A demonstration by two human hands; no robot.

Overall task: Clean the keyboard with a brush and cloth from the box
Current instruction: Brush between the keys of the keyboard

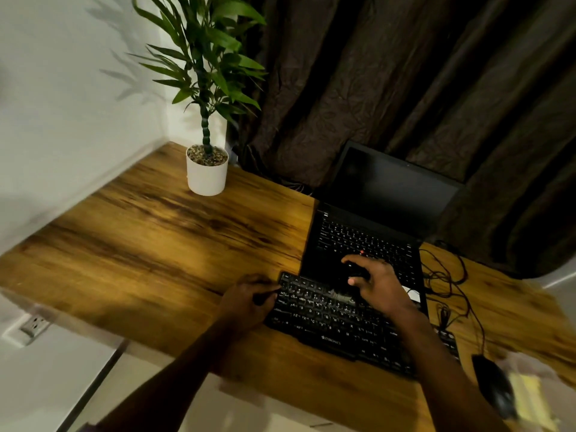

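Note:
A black keyboard (pixel 330 322) lies slanted on the wooden desk, its far edge overlapping the front of an open laptop. My left hand (pixel 249 299) grips the keyboard's left end, fingers curled at its edge. My right hand (pixel 381 286) hovers over the keyboard's upper middle and holds a dark-handled brush (pixel 341 297). The brush's grey bristles touch the keys near the top rows. No cloth is clearly visible.
The open black laptop (pixel 374 232) has a dark screen. A potted plant (pixel 207 173) stands at the desk's back left. Tangled cables (pixel 445 279) and a black mouse (pixel 492 385) lie on the right. A blurred pale yellow object (pixel 530 397) sits at the lower right. Dark curtains hang behind.

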